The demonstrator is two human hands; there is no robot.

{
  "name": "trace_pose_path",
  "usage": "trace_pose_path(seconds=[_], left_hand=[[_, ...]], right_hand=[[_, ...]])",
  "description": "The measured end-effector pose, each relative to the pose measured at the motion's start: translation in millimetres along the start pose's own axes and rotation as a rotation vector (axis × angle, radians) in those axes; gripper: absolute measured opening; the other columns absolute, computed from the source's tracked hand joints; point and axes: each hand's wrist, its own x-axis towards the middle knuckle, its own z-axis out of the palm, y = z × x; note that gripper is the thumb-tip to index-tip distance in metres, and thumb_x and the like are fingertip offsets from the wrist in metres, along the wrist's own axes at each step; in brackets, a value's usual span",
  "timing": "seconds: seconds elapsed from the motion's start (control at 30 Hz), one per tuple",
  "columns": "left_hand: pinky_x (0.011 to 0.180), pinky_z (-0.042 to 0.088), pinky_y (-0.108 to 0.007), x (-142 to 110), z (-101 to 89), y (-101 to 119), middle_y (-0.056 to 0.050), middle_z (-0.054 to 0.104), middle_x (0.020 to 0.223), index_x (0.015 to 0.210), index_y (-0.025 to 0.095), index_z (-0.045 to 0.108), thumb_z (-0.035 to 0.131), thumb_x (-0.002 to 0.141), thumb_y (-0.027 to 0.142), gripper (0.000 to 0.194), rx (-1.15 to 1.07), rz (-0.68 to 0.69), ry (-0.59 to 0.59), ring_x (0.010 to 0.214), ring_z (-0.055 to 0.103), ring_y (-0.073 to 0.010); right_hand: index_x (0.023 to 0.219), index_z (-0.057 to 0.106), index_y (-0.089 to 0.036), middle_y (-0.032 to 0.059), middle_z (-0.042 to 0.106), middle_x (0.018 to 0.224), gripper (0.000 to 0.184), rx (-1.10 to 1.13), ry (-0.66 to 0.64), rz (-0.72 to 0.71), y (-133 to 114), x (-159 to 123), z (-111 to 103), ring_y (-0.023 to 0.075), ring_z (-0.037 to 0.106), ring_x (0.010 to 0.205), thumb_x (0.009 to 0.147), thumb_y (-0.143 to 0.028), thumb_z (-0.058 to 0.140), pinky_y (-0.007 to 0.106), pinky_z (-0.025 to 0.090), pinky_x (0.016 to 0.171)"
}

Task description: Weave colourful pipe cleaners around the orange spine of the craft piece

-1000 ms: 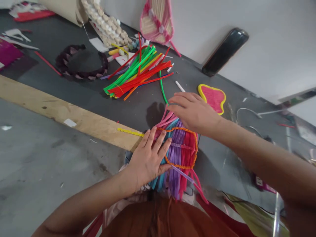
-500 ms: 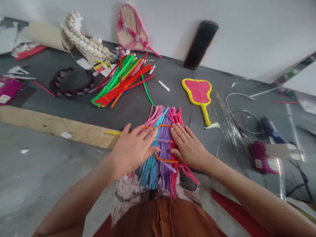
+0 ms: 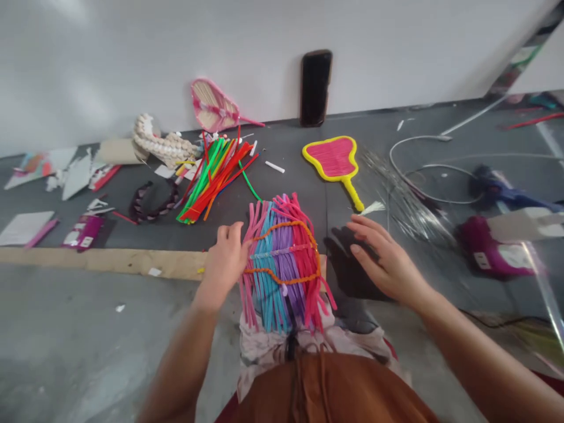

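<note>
Hands are working apart here: the left hand [image 3: 227, 258] is curling in against the left edge of a panel of fuzzy stems [image 3: 288, 252], while the right hand [image 3: 385, 258] is hovering free to its right, loosely spread and grasping nothing. Whether the left is pinching any stem cannot be told, since its grip is facing away. Pink, blue, purple and red strands are lying side by side across the front edge of the surface [image 3: 282, 182], their near ends reaching over light cloth [image 3: 258, 352]. An orange stem [image 3: 318, 252] is outlining part of the panel, and a braided crossbar [image 3: 282, 252] is running through its middle.

Handling this well is probably calling for a light, flat touch: steadying the left edge without bunching the strands, keeping the colours parallel, and letting the orange curve follow its line unkinked. Loose red ends at the right are seeming likeliest to splay.

As for containers, a cream roll [image 3: 121, 151] is lying toward the back left with a dark end showing; its inside is too dim to read. Two purple labelled objects [image 3: 83, 232] [image 3: 497, 249] may be packages, but their contents are not showing.
</note>
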Motion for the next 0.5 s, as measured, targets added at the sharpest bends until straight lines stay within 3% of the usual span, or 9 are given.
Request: trace_pose_path(seconds=[0.17, 0.27, 0.4, 0.5], left_hand=[[0.082, 0.053, -0.044, -15, 11.7, -2, -0.011, 0.058, 0.100, 0.120, 0.016, 0.051, 0.055, 0.088, 0.028, 0.035, -0.213, -0.189, 0.156, 0.096, 0.062, -0.0270], [0.082, 0.054, -0.041, -32, 19.8, 6, -0.008, 0.056, 0.101, 0.119, 0.019, 0.051, 0.057, 0.086, 0.033, 0.036, -0.476, -0.202, 0.135, 0.097, 0.060, -0.0241], [0.070, 0.056, -0.031, -49, 21.9, 22, -0.005, 0.051, 0.107, 0.120, 0.021, 0.048, 0.063, 0.080, 0.039, 0.046, -0.886, -0.298, 0.060, 0.080, 0.062, -0.0151], [0.066, 0.056, -0.028, -54, 15.4, 29, -0.004, 0.051, 0.108, 0.119, 0.023, 0.048, 0.064, 0.079, 0.041, 0.047, -1.053, -0.344, 0.059, 0.070, 0.062, -0.0109]], right_hand=[[0.128, 0.056, -0.026, 0.0135, 0.052, 0.138, 0.036, -0.013, 0.145, 0.039, 0, -28, -9, 0.0272, 0.054, 0.123, 0.092, -0.028, 0.053, 0.050, 0.050, 0.099], [0.125, 0.057, -0.026, 0.0129, 0.054, 0.137, 0.033, 0.061, 0.179, 0.147, 6, -41, -13, 0.0261, 0.058, 0.119, 0.092, -0.030, 0.053, 0.047, 0.053, 0.095], [0.125, 0.055, -0.023, 0.0122, 0.065, 0.120, 0.035, 0.299, 0.118, 0.300, 14, -38, -16, 0.0222, 0.065, 0.108, 0.093, -0.035, 0.052, 0.041, 0.055, 0.091], [0.124, 0.055, -0.023, 0.0113, 0.065, 0.125, 0.035, 0.556, 0.026, 0.347, 14, -15, -15, 0.0210, 0.065, 0.112, 0.093, -0.040, 0.052, 0.040, 0.054, 0.095]])
